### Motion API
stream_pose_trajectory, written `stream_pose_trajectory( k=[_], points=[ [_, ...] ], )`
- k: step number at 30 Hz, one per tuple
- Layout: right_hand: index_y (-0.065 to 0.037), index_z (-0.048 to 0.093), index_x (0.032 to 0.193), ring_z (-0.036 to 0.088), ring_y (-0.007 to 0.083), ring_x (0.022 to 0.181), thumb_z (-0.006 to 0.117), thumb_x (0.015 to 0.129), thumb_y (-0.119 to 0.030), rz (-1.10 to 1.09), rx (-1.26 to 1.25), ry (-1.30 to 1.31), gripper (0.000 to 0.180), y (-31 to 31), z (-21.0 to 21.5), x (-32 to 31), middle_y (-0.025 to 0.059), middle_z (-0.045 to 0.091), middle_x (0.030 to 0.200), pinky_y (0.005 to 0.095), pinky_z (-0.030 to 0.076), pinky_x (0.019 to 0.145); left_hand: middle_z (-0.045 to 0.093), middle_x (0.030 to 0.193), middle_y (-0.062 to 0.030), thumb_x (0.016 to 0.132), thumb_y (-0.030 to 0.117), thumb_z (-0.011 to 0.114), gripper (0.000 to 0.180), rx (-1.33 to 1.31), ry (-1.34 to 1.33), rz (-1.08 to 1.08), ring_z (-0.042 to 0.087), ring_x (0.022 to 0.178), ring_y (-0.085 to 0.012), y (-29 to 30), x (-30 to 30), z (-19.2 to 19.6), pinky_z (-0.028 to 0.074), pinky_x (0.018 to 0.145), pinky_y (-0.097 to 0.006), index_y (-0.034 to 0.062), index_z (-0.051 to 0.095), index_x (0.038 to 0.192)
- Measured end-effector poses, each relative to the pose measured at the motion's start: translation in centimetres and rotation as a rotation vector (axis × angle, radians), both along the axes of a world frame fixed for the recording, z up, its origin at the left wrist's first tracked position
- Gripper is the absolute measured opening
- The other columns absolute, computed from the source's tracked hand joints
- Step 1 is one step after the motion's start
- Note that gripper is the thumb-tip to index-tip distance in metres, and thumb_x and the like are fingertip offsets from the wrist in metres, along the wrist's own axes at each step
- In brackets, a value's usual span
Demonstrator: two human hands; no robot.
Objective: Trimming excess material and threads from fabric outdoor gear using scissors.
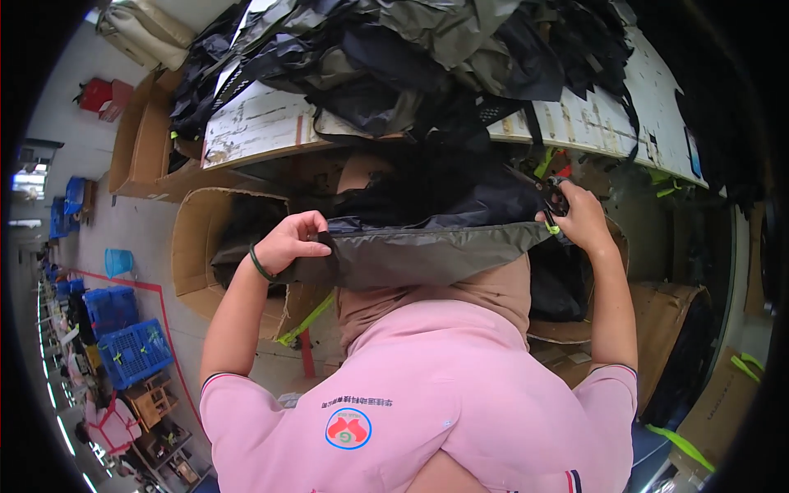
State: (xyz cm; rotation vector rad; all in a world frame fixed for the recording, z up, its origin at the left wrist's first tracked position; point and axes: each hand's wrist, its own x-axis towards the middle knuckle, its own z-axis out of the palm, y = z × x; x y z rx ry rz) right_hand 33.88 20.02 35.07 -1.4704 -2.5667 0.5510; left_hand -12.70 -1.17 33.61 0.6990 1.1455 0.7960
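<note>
Across my lap lies a long piece of dark olive and black fabric (436,253), stretched between my hands. My left hand (289,245) pinches its left end, thumb and fingers closed on the cloth. At the right end my right hand (582,218) is closed around what look like dark-handled scissors (555,197), with their tip pointing away to the left. The fingers of this hand are also by the fabric's corner, where a small yellow-green piece (553,230) shows. More dark cloth (468,193) hangs between my knees and the table edge.
A worn white table (255,123) stands in front, heaped with black and olive fabric pieces (394,62). An open cardboard box (197,238) stands left of my legs, another cardboard box (670,329) right. Blue crates (136,353) and a blue bucket (118,262) are further left.
</note>
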Motion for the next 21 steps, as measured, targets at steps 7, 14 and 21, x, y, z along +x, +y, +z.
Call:
stream_pose_trajectory(
  k=[7,14,21],
  points=[
    [-0.006,0.058,0.079,0.061,0.03,0.079,0.083,0.062,-0.048,0.558,-0.033,0.177,0.053,-5.3,2.2,-13.6,0.0095,0.062,0.077,0.0401,0.043,0.071,0.061,0.086,0.0028,0.079,-0.001,0.075,0.022,0.03,-0.01,0.064,0.057,0.077,-0.0046,-0.1,2.1,1.8,0.049,0.072,-0.02,0.0059,0.058,0.09],
    [-0.006,0.058,0.082,0.061,0.0286,0.08,0.084,0.06,-0.048,0.646,-0.039,0.131,0.054,-6.0,2.8,-17.9,0.0086,0.06,0.076,0.0386,0.043,0.073,0.06,0.087,0.0022,0.077,-0.002,0.076,0.023,0.106,0.006,0.053,0.056,0.078,-0.0047,-0.2,2.3,1.6,0.047,0.073,-0.021,0.0036,0.06,0.093],
    [-0.006,0.06,0.08,0.064,0.0283,0.082,0.082,0.062,-0.051,0.675,-0.08,0.05,0.054,-6.0,3.9,-18.8,0.0086,0.064,0.077,0.0396,0.045,0.073,0.061,0.085,0.0019,0.076,-0.002,0.076,0.021,0.153,0.033,0.019,0.056,0.077,-0.0043,0.2,2.9,1.7,0.046,0.072,-0.02,0.0027,0.062,0.091]
  ],
)
